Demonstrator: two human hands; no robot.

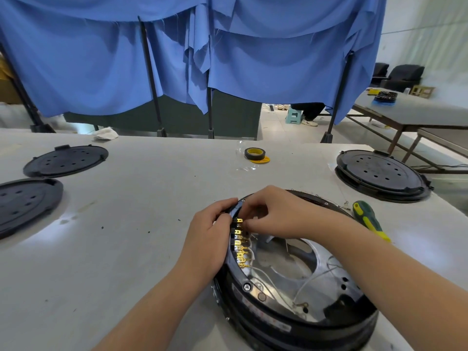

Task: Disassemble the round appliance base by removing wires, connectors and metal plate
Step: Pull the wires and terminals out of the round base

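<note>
While I watch from the head camera, the round appliance base (291,287) lies open-side up on the grey table (126,224), near its front right edge. My left hand (210,236) curls around the base's black rim beside a row of yellow connectors (240,249). My right hand (276,214) reaches across, fingers bent and pinching at the topmost connector. White wires (311,277) trail over the shiny metal plate (298,259) inside. A green-and-yellow screwdriver (369,220) lies just right of the base.
</note>
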